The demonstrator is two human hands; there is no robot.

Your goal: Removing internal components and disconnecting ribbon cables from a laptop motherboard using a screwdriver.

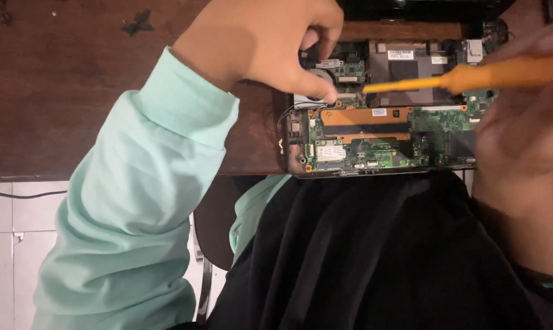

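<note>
An opened laptop (pixel 380 131) lies on the dark wooden table (pixel 75 91), its green circuit board and copper heat pipe exposed. My left hand (pixel 264 43) reaches over its left end, thumb pressing near the cooling fan (pixel 310 98), fingers curled over the parts behind it. My right hand (pixel 527 116) grips an orange screwdriver (pixel 472 77) by the handle. Its shaft points left, with the tip close to my left thumb above the heat pipe.
The table's front edge runs just below the laptop. Under it are my dark lap (pixel 380 256), a chair seat (pixel 218 220) and white floor tiles (pixel 7 244) with a black cable (pixel 20 195). A dark object (pixel 423 9) stands behind the laptop.
</note>
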